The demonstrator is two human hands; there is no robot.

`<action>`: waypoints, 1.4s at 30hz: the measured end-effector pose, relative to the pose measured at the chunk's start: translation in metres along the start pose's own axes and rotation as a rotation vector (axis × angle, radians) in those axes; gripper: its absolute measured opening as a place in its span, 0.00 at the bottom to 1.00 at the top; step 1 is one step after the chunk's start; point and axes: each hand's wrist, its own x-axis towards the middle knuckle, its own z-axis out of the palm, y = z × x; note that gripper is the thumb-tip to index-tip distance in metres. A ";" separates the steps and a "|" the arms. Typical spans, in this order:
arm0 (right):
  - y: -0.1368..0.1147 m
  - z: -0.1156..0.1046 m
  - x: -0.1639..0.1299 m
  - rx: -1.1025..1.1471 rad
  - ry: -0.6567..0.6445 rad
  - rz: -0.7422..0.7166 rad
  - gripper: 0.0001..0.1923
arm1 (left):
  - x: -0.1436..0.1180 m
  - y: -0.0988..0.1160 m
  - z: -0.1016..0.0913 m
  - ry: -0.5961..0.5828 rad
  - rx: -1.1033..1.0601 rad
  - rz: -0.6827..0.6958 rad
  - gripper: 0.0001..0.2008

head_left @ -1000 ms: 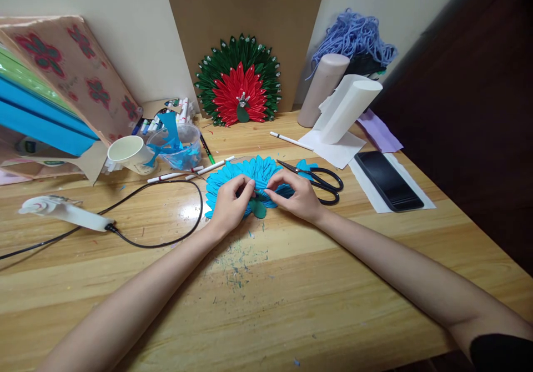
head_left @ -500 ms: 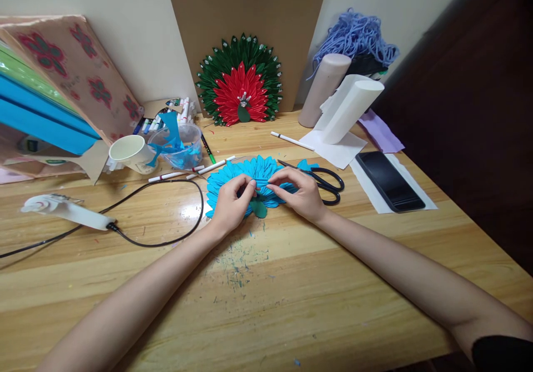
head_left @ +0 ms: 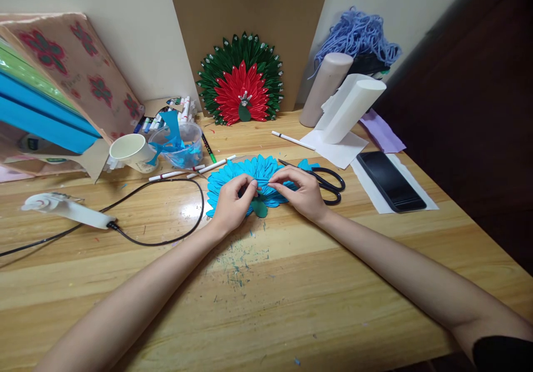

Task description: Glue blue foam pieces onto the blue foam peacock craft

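Where folded blue petals fan out, left hand (head_left: 231, 202) and right hand (head_left: 302, 194), fingers pinched on one thin blue strip (head_left: 261, 180).

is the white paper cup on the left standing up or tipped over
Tipped over. The cup lies on its side on the table, its open mouth facing the camera, beside the plastic tub.
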 end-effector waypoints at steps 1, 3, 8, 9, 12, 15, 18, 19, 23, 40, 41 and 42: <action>0.000 0.000 0.000 0.000 0.000 -0.007 0.01 | 0.000 0.000 0.000 -0.001 0.004 0.001 0.14; 0.000 0.000 0.001 -0.001 0.003 -0.025 0.02 | 0.000 0.000 0.000 -0.003 0.009 0.001 0.14; 0.000 0.000 0.000 -0.022 0.023 -0.050 0.01 | 0.000 0.001 0.000 -0.002 0.017 -0.004 0.14; 0.000 0.000 -0.001 -0.024 0.027 -0.044 0.01 | 0.000 0.001 0.000 0.001 0.016 -0.003 0.14; 0.001 0.000 -0.001 -0.031 0.026 -0.027 0.02 | 0.000 0.000 0.000 0.003 0.013 0.003 0.14; 0.000 0.000 -0.001 -0.029 0.012 -0.036 0.03 | 0.000 0.000 0.000 0.007 0.015 0.009 0.14; -0.001 0.000 -0.001 -0.022 0.001 -0.038 0.03 | 0.000 0.000 0.000 0.010 0.019 0.015 0.13; -0.001 0.000 0.000 -0.024 -0.001 -0.033 0.03 | 0.000 0.000 0.000 0.010 0.023 0.017 0.13; -0.001 0.000 0.000 -0.028 -0.006 -0.004 0.01 | -0.001 0.001 0.000 0.014 0.039 0.026 0.13; -0.001 0.001 -0.002 -0.070 -0.022 -0.088 0.03 | -0.002 0.006 -0.004 0.092 0.091 -0.015 0.13; -0.003 0.001 -0.002 -0.065 -0.023 -0.091 0.03 | -0.004 0.008 -0.006 0.090 0.106 -0.018 0.13; -0.005 0.002 -0.003 -0.060 -0.025 -0.094 0.03 | -0.006 0.011 -0.008 0.086 0.119 -0.023 0.13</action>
